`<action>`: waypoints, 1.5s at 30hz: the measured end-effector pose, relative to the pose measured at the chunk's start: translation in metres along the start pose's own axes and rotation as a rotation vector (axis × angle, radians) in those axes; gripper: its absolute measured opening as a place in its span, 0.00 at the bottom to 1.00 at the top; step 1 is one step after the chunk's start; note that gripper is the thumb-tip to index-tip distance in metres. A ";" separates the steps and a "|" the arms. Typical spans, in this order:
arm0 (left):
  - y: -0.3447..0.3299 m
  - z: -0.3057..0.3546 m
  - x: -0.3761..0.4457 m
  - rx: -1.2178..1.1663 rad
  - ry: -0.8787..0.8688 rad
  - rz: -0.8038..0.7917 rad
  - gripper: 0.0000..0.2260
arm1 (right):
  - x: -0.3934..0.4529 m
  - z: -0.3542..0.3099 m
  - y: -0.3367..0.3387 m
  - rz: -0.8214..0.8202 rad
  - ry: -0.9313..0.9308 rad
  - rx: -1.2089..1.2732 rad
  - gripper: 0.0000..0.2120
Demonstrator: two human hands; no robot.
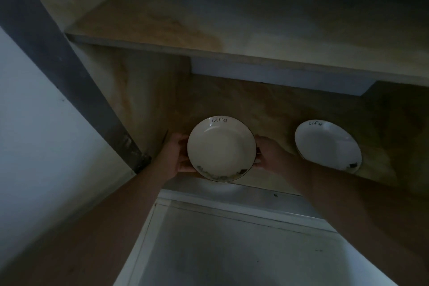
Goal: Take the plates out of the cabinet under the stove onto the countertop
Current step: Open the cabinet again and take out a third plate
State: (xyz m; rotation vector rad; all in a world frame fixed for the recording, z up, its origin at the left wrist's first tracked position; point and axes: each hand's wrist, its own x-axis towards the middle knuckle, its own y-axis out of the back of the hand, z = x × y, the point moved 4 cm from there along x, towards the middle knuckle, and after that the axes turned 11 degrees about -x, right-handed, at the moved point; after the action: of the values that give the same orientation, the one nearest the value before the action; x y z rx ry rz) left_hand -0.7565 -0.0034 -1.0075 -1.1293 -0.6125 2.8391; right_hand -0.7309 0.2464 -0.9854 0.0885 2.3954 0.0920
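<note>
- Head view: nearest the camera, two bare forearms reach forward from about 7 and 4 o'clock, above a white cabinet door or panel (232, 239) that fills the bottom of the frame.
- Left hand (177, 154) cups the 9 o'clock edge of a cream, round, shallow ceramic plate with a thin dark rim and the word "life" written at its far edge (221, 148); right hand (267, 153) cups the 3 o'clock edge. Both hands are closed against the rim, with the fingers mostly hidden under the plate.
- This held plate sits squarely between the two hands, about level, over the front edge of the brown wooden lower shelf (267, 111). Whether it is resting on the shelf or just lifted off cannot be told.
- A second white round plate of the same pattern (327, 146) lies on the shelf at 3 o'clock from the held one, apart from it and closest to the right hand.
- An upper wooden shelf board (209, 25) hangs over the space at 12 o'clock, so the plate most likely has to come out toward the camera before it can go up.
</note>
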 end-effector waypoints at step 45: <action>-0.107 0.285 -0.780 0.029 0.015 -0.214 0.21 | -0.805 -0.243 -0.024 0.072 0.150 0.062 0.16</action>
State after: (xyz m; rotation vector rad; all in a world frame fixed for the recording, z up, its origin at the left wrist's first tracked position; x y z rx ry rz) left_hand -0.3846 -0.1329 -0.2689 -1.0125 -0.6457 2.6485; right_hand -0.3059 0.1405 -0.2671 0.2042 2.5456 0.0597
